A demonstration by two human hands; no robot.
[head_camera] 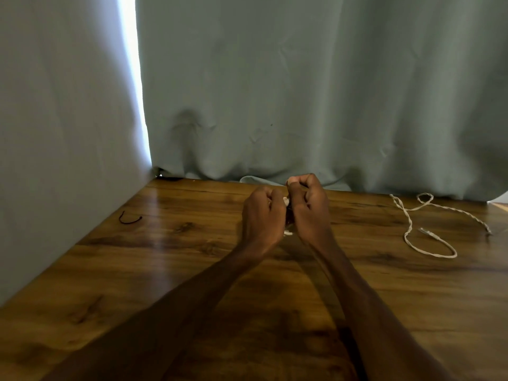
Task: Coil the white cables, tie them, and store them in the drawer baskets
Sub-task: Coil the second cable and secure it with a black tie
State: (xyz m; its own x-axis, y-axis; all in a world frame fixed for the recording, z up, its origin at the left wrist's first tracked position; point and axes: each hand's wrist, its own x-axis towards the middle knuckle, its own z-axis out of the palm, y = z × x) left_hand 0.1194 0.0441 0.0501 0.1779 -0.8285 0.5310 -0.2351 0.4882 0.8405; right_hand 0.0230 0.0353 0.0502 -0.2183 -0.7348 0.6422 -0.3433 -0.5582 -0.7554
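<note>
Both hands clench one bundled cable above a glossy table.
A matte grey-green curtain (302,92) hangs at twelve o'clock behind the wood-grain table (137,270). At centre, the left hand (262,221) and right hand (309,210) grip a bunched white cable (287,232). A twisted loose cable (405,236) sprawls at three and a thin black tie (129,222) lies at nine.

One white cable (287,232) gripped, mostly hidden; second white cable (409,228) lies uncoiled, right

The left forearm (192,292) and right forearm (365,298) reach forward, converging. The left grip (262,215) and right grip (309,207) sit close together, fingers curled, pinching a white cable (286,200) between them, the right slightly higher.
</note>
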